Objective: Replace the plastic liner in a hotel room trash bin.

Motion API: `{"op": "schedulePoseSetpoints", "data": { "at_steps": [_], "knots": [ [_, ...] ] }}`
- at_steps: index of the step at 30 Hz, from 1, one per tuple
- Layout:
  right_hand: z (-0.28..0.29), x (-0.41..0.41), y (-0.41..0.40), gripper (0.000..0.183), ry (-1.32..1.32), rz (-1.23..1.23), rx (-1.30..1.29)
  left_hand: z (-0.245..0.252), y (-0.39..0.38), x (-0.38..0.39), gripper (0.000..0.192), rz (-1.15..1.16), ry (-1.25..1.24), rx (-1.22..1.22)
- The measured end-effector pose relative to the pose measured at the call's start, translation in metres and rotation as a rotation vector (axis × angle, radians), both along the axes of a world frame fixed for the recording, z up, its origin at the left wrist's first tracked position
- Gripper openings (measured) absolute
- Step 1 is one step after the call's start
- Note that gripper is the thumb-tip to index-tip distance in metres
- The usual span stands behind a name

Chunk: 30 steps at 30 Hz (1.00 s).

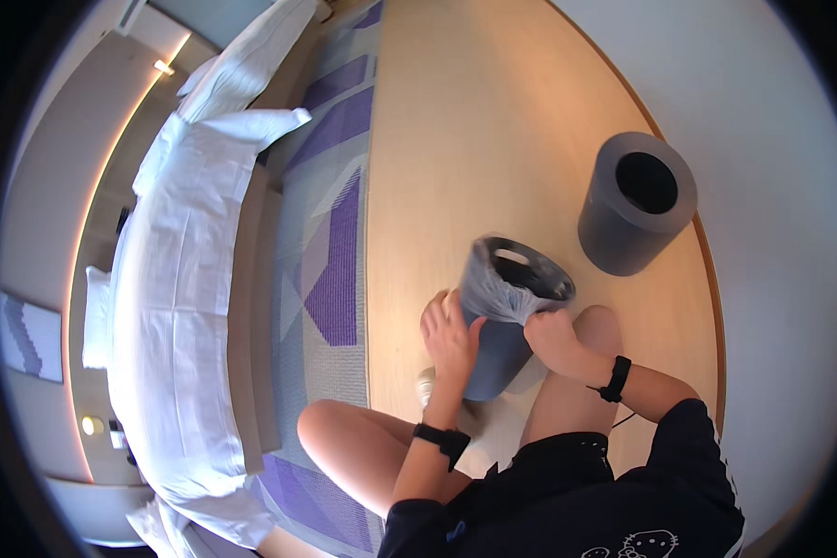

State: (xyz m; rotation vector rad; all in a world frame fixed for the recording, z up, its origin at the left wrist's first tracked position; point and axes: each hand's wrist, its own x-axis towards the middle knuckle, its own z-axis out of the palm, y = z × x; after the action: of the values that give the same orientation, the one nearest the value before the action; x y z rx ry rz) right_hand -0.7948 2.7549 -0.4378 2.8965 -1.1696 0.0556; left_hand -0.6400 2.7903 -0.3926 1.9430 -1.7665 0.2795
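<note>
A grey waste bin (499,356) stands tilted in front of me, between my knees. A thin clear plastic bin liner (506,300) is folded over its rim, and the dark inside shows beneath an oval slot. My right hand (554,338) is closed on a bunched part of the liner at the rim's near right side. My left hand (453,335) rests against the bin's left side, fingers apart, thumb towards the liner. Both wrists wear black straps.
A second grey bin (600,237) with a dark round opening stands by the wall at the right. A purple and grey patterned carpet (335,279) borders the wood floor (453,139). Beyond it is a bed with white sheets (181,293). A beige shoe shows below my left hand.
</note>
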Motion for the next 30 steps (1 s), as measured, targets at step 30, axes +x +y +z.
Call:
{"op": "schedulePoseSetpoints", "data": {
  "at_steps": [30],
  "knots": [
    [0.005, 0.106, -0.017, 0.017, 0.293, 0.066, 0.274, -0.03, 0.054, 0.027, 0.018, -0.619, -0.077, 0.37]
  ]
}}
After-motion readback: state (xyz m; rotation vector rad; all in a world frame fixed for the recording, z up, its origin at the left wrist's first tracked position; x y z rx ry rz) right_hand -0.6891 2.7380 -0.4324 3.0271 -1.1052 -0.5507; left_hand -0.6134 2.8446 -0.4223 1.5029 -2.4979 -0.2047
